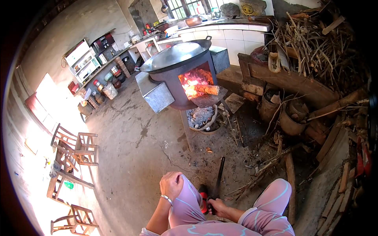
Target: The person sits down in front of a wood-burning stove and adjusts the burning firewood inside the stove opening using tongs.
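My left hand (171,185), with a bracelet at the wrist, rests on my left knee, its fingers curled over the pink trouser leg (188,206). Low between my knees, my right hand (216,206) is closed around the dark handle of a long tool (220,177) that points away over the floor. Ahead stands a metal stove (169,84) on legs, with a large lidded wok (177,55) on top. Fire (193,80) burns in its opening, where a log (207,89) sticks out. Below it a basin (202,118) holds grey ash.
Sticks (311,43) are piled at the upper right above a wooden board (291,80). Pots (293,118) and loose branches lie to the right. Wooden chairs (86,149) stand at the left. A tiled counter (236,35) runs behind the stove.
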Motion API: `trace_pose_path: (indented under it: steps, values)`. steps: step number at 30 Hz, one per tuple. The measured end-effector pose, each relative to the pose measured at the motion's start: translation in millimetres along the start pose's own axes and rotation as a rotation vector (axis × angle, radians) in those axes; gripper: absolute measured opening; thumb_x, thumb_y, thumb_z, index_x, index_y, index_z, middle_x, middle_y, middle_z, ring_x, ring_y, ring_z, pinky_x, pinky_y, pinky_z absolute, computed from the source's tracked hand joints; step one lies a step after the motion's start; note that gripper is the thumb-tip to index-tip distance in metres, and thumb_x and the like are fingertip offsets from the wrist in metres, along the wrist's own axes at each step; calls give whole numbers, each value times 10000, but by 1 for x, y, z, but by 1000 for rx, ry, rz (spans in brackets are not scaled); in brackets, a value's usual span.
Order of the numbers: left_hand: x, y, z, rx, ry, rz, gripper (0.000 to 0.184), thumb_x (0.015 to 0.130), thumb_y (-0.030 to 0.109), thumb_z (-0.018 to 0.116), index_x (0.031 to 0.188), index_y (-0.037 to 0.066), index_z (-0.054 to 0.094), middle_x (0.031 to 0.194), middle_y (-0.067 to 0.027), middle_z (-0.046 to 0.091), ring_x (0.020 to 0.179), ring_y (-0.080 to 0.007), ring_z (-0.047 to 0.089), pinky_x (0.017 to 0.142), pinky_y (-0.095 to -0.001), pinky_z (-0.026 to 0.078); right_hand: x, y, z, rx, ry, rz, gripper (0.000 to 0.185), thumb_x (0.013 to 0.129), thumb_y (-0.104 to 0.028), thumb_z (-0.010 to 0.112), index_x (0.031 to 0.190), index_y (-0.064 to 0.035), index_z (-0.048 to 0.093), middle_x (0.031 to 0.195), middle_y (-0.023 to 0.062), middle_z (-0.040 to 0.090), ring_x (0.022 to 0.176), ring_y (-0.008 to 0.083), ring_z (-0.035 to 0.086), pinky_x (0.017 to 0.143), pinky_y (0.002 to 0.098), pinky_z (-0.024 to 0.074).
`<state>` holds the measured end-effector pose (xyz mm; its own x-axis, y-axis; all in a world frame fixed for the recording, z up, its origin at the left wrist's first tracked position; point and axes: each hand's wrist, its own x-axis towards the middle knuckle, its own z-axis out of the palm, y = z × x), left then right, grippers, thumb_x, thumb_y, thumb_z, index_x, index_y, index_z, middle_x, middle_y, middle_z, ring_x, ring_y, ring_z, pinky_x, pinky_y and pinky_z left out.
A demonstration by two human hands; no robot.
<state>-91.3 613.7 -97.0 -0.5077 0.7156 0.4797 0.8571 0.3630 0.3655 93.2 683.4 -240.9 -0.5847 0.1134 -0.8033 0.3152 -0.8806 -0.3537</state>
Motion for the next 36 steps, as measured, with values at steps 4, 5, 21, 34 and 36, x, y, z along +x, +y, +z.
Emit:
trace_pose_path:
  steps: [4, 5, 21, 34, 36]
  values:
    - [0, -2, 1, 0, -9, 2, 70, 767, 87, 642, 810, 58, 688, 827, -115, 694, 784, -301, 654, 723, -393, 512, -5, -3, 2, -11, -8, -2, 130, 853, -92, 585, 785, -29, 494, 655, 91, 483, 501, 201, 471, 411, 339, 385]
    - [0, -2, 1, 3, -10, 3, 69, 767, 87, 641, 810, 58, 688, 827, -114, 694, 784, -301, 655, 724, -393, 512, -3, -2, 1, -8, -16, 3, 132, 853, -92, 589, 788, -29, 493, 656, 91, 484, 502, 202, 473, 411, 338, 384]
    - [0, -1, 0, 9, 1, 9, 65, 758, 92, 638, 800, 67, 680, 838, -95, 695, 782, -292, 651, 710, -389, 511, -3, -2, 0, 0, -27, 7, 144, 839, -87, 620, 818, -31, 489, 668, 83, 495, 496, 193, 488, 409, 336, 401]
    - [0, -1, 0, 18, -11, -7, 79, 759, 97, 633, 805, 63, 688, 850, -103, 700, 803, -292, 657, 728, -385, 512, 5, 1, -1, -4, 11, -18, 152, 818, -41, 626, 827, 21, 487, 678, 117, 503, 511, 213, 485, 407, 344, 397]
    - [0, 0, -1, 15, -8, -9, 80, 759, 98, 633, 804, 62, 688, 847, -103, 700, 801, -292, 657, 727, -385, 511, 7, 2, -1, -9, 65, -26, 135, 818, -31, 623, 828, 28, 502, 674, 116, 506, 513, 214, 483, 404, 339, 396]
